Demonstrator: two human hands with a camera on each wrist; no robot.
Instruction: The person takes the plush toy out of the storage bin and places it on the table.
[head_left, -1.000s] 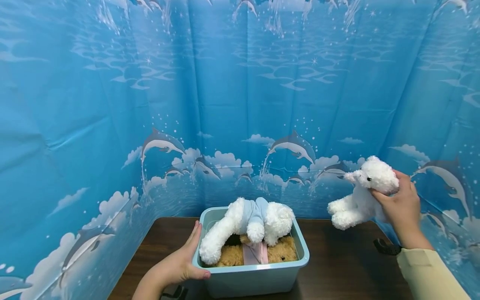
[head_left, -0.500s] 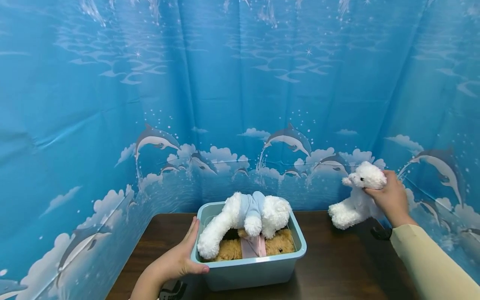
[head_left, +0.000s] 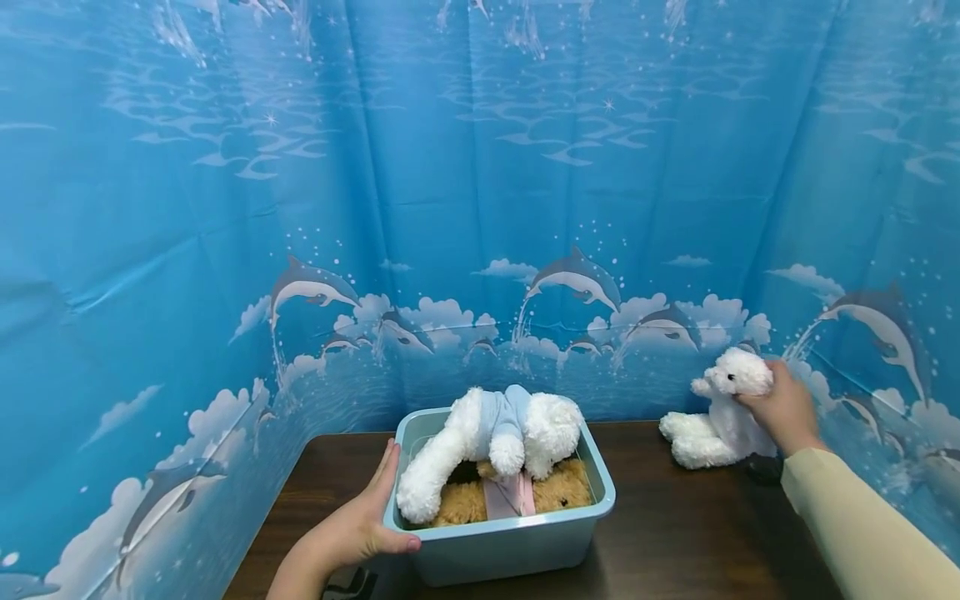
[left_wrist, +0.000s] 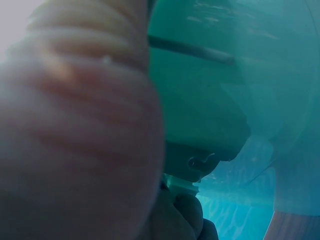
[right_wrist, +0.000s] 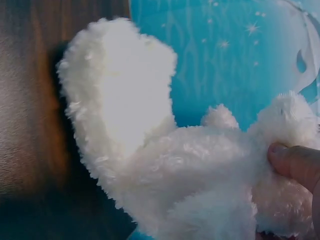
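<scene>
- Dolphin-printed curtain (head_left: 480, 192): creased blue sheeting behind and on both sides of the desk.
- Desk (head_left: 660, 542): dark brown wood grain.
- Tub (head_left: 510, 554): pale blue, rectangular with rounded corners; only the head view shows its contents.
- Blue-shirted plush (head_left: 502, 417): curly white fur, lying lengthwise in the tub.
- White plush animal (head_left: 731, 425): on the desk well right of the tub, its neck in the right hand (head_left: 787, 408), legs pointing tubward. The head view shows a black eye; the right wrist view shows tufted fur and a blunt, rounded foot up close.
- Brown plush (head_left: 562, 487): pink-clothed, partly hidden under the blue-shirted plush.
- Left hand (head_left: 367, 517): fingers straight along the tub's left side; a blurred thumb crowds the left wrist view.
- Right hand: pinching the white plush animal, thumb pressed into fur.
</scene>
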